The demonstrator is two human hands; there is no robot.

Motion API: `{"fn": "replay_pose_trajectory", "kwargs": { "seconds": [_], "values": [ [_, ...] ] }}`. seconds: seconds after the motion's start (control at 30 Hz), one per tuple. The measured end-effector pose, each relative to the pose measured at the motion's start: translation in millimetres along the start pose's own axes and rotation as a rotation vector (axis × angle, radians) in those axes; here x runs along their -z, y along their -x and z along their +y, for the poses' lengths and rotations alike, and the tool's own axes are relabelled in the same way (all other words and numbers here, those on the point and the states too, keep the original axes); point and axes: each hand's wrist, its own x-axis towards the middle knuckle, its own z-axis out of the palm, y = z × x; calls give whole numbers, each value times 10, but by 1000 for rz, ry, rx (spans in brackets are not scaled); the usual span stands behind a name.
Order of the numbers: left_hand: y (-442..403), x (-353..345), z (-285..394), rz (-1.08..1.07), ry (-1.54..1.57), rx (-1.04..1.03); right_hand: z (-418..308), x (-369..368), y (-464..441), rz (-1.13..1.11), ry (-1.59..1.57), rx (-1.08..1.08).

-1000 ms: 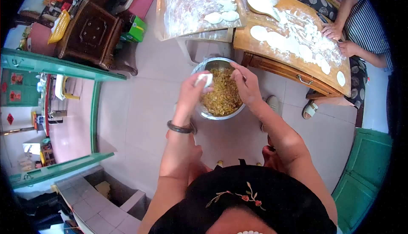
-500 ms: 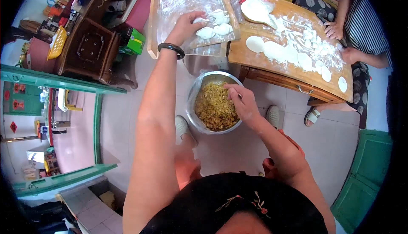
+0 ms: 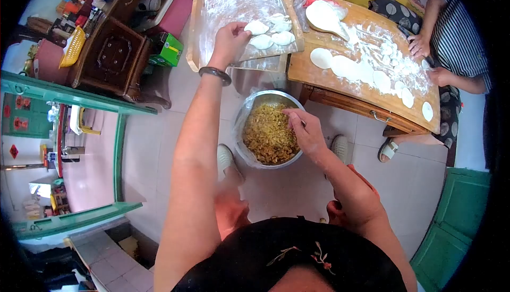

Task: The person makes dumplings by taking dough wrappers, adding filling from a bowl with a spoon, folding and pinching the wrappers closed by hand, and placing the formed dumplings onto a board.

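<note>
My left hand (image 3: 230,42), with a dark bracelet at the wrist, is over the floured tray (image 3: 228,2). Its fingertips are parted at the left edge of a white dumpling (image 3: 256,27), which rests on the tray. More dumplings (image 3: 283,38) lie beside it. My right hand (image 3: 308,132) is closed round a thin dark utensil (image 3: 303,124) at the right rim of the metal bowl (image 3: 295,159). The utensil's lower end cannot be made out. Chopped yellow-brown filling (image 3: 270,135) fills much of the bowl, and clear plastic hangs over its left rim.
A wooden table (image 3: 340,87) holds round dough wrappers (image 3: 321,58), flour and dough pieces. At its right side a person's hands (image 3: 419,46) work with a dark tool. A carved cabinet (image 3: 114,50) and green box (image 3: 169,50) stand left; feet are on the floor around the bowl.
My left hand has moved from above the bowl to the tray with a dumpling, then drawn slightly left off it, leaving it on the tray. My right hand stays by the bowl.
</note>
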Motion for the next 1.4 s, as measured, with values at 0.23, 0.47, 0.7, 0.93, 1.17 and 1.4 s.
{"fn": "replay_pose_trajectory", "kwargs": {
  "seconds": [0.23,0.47,0.7,0.93,1.17,1.4],
  "values": [
    [-39,-41,83,15,35,108,21,-23,-41,2,-4,-6],
    [3,-80,-85,86,-235,-77,35,17,-30,16,18,32],
    [142,62,228,242,-590,-244,-24,88,-24,18,-18,-2],
    [869,-1216,1232,-104,-415,-302,294,-29,111,58,-372,-193],
    [485,-2271,430,-202,-659,-163,677,-179,188,224,-214,-195],
    [206,-2282,414,-145,-582,172,790,-230,189,128,-282,-288]
  ]
}}
